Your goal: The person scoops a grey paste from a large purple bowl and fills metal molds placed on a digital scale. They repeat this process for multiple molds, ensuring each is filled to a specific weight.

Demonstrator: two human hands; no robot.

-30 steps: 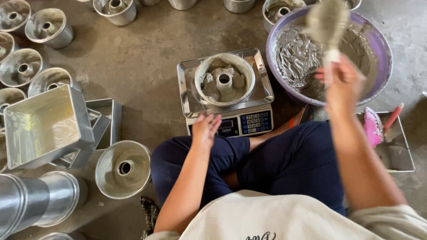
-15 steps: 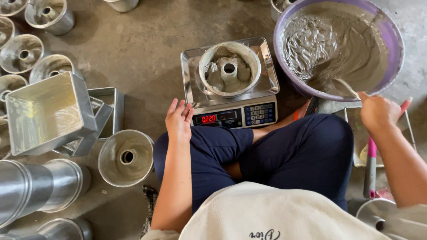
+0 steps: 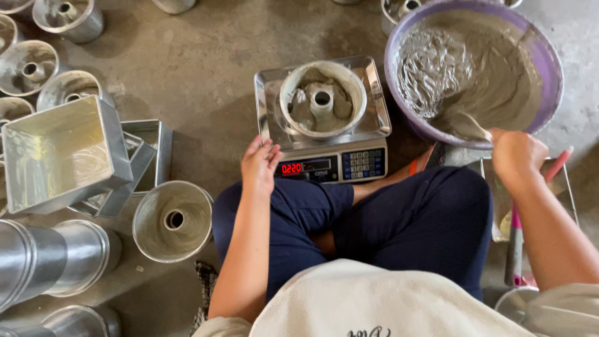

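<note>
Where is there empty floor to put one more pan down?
Bare floor lies between the ring pans at left and the scale. It is crowded left of the left hand, around the square tin, and beside the batter bowl.

The person wears dark navy blue trousers (image 3: 399, 231) of soft cloth, creased at the knees, and a cream-white top (image 3: 368, 306) with a small dark embroidered mark near its lower edge. Both forearms are bare; the left hand (image 3: 259, 165) and right hand (image 3: 518, 156) wear no gloves.

Ring mould (image 3: 322, 100) on scale (image 3: 374, 93), floor centre. Batter basin (image 3: 549, 68) right of scale; empty moulds (image 3: 173, 219) along floor's left edge.
</note>
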